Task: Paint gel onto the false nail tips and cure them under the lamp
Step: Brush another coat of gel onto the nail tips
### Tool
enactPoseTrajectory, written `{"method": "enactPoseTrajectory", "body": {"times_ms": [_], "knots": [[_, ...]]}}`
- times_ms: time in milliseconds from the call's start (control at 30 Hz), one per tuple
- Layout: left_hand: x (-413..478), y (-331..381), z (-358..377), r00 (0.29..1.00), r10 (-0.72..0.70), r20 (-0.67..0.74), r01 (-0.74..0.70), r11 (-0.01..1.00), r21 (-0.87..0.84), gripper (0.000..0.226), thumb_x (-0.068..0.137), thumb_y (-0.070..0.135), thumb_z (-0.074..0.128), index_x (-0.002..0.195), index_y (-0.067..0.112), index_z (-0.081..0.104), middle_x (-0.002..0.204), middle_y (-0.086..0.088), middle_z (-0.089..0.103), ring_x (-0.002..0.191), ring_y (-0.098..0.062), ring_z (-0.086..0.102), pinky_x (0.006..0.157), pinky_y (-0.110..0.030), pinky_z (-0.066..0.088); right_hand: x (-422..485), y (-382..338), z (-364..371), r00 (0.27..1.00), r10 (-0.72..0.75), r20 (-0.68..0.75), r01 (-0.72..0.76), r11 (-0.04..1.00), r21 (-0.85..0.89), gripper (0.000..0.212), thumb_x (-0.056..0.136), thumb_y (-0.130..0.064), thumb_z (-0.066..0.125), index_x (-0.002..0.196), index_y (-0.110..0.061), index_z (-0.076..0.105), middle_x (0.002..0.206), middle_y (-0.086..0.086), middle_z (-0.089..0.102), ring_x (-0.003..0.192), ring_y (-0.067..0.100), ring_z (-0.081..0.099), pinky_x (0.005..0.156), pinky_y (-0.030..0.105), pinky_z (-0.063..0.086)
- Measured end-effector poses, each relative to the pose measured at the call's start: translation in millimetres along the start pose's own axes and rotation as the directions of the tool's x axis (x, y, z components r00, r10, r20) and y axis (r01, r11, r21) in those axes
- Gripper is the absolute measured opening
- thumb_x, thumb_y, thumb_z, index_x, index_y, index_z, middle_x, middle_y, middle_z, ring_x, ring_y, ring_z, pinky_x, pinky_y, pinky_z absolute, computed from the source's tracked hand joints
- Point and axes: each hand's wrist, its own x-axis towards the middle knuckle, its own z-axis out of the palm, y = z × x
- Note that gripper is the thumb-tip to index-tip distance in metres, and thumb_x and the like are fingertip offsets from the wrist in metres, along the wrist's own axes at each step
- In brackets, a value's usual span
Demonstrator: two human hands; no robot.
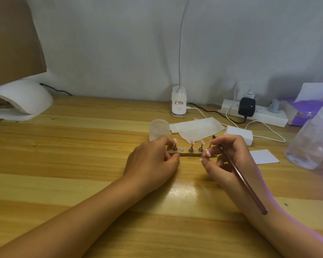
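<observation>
Five nail tips (192, 142), one stand (187, 154), one brush (241, 177), two hands (153, 161).

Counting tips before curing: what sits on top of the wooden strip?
Small metal stands carrying pink nail tips, plus one bare round disc. The left hand and right hand cover the ends of the wooden strip, so the full count is hidden.

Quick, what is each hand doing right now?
Left hand: grips the left end of the wooden holder.
Right hand: holds the brush and pinches a pink nail tip.

Soft dim light, edges warped
</observation>
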Motion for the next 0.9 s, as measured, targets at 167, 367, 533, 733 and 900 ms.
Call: {"method": "enactPoseTrajectory", "body": {"times_ms": [167,367,533,733,900], "knots": [[-4,2,1,0.998,0.067,0.013,-0.068,0.997,0.043,0.013,0.09,0.045,0.062,0.1,0.041,0.056,0.065,0.016,0.06,0.066,0.003,0.054,0.053,-0.022,0.029,-2,-1,0,0.998,-0.07,0.008,0.07,0.996,-0.054,0.05,0.077,0.001,0.075,0.109,-0.024,0.044,0.084,-0.01,0.063,0.082,0.008,0.062,0.072,0.02,0.051],[-5,5,0,0.99,0.134,0.048,-0.135,0.991,0.002,0.017,0.081,0.046,0.066,0.091,0.04,0.055,0.063,0.021,0.059,0.063,0.002,0.056,0.053,-0.022,0.03,-2,0,3,0.99,-0.144,-0.01,0.138,0.966,-0.218,0.053,0.076,-0.005,0.077,0.11,-0.028,0.043,0.087,-0.013,0.06,0.091,0.005,0.061,0.081,0.018,0.049],[-10,11,0,0.965,0.258,0.048,-0.26,0.965,0.041,0.022,0.076,0.046,0.066,0.091,0.04,0.051,0.054,0.015,0.05,0.055,-0.001,0.051,0.051,-0.022,0.028,-3,0,4,0.983,-0.182,-0.031,0.162,0.929,-0.332,0.056,0.077,-0.012,0.077,0.106,-0.041,0.04,0.092,-0.021,0.057,0.096,0.009,0.059,0.08,0.035,0.052],[-13,15,-2,0.953,0.302,0.019,-0.303,0.949,0.092,0.024,0.073,0.049,0.06,0.093,0.039,0.052,0.052,0.016,0.045,0.052,0.001,0.047,0.05,-0.021,0.028,-4,3,3,0.986,-0.163,-0.017,0.146,0.921,-0.361,0.058,0.076,-0.014,0.078,0.103,-0.048,0.039,0.091,-0.023,0.057,0.096,0.007,0.058,0.076,0.038,0.053],[-14,16,-4,0.951,0.309,0.016,-0.309,0.947,0.083,0.023,0.072,0.048,0.06,0.092,0.039,0.052,0.051,0.016,0.044,0.051,0.002,0.046,0.05,-0.02,0.026,-5,7,4,0.987,-0.162,-0.015,0.144,0.912,-0.383,0.054,0.076,-0.021,0.08,0.102,-0.048,0.042,0.09,-0.024,0.059,0.095,0.004,0.057,0.075,0.036,0.051]]}}
